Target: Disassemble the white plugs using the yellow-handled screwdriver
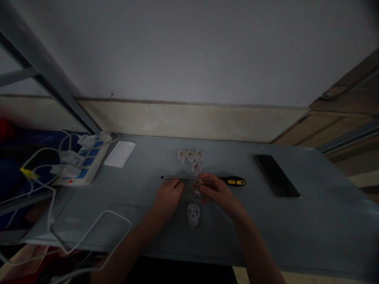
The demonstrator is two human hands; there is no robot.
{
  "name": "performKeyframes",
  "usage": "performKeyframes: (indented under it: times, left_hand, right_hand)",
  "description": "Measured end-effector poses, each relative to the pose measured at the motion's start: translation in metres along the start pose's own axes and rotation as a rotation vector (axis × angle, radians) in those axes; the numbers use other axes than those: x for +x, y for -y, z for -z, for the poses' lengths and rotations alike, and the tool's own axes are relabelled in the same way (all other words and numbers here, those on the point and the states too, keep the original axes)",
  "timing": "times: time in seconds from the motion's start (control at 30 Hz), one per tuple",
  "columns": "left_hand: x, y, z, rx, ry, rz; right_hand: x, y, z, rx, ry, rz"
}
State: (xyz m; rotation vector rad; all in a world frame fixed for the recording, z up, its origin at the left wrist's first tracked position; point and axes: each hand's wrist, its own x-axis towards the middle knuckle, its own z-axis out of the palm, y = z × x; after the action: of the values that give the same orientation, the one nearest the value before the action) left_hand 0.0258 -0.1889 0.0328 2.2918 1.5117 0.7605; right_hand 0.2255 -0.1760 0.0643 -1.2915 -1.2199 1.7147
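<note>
My right hand (214, 190) pinches a small clear plastic piece with metal parts (197, 187) between thumb and fingers. Just left of it my left hand (171, 194) rests on the grey table with its fingers curled; whether it holds anything is hidden. A screwdriver (235, 181) with a black and yellow handle lies crosswise behind both hands, its tip pointing left. Beyond it sit several similar clear pieces (191, 155), three in a row and one (197, 168) in front. A whitish plastic cover with holes (193, 214) lies nearer to me, between my forearms.
On the left stands a white power strip (96, 157) with plugs and loose white cables (114, 213) reaching over the table's front edge. A white paper (120, 154) lies beside it. A black phone (277, 176) is on the right. The wall (192, 120) borders the back.
</note>
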Motion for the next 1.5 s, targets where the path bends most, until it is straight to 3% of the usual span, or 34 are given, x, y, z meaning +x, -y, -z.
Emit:
performKeyframes:
  times: [0.2,0.33,0.6,0.67,0.83,1.07,1.4,1.5]
  left_hand:
    - [-0.005,-0.007,0.004,-0.074,-0.118,-0.004]
    - [-0.019,-0.022,0.008,-0.313,-0.203,0.051]
    - [-0.021,-0.029,0.005,-0.523,-0.134,0.086]
    - [-0.020,-0.027,0.005,-0.530,-0.163,0.081]
    - [-0.021,-0.025,0.003,-0.456,-0.142,0.120]
    - [-0.022,-0.023,-0.002,-0.437,-0.111,0.167]
    - [-0.027,-0.019,-0.008,-0.390,-0.070,0.181]
    - [-0.026,-0.019,-0.005,-0.387,-0.093,0.235]
  right_hand:
    - [-0.002,-0.003,0.004,0.049,0.026,-0.014]
    - [-0.006,-0.004,0.003,0.046,0.050,0.000]
    - [-0.007,-0.005,-0.007,-0.064,0.142,0.071]
    - [-0.008,-0.006,-0.007,-0.118,0.094,0.113]
    - [-0.010,-0.008,-0.007,-0.329,-0.197,0.332]
    - [-0.007,-0.009,-0.012,-0.571,-0.113,0.542]
    - [-0.005,-0.013,-0.006,-0.601,-0.096,0.558]
    - [-0.006,-0.013,0.000,-0.577,-0.171,0.547]
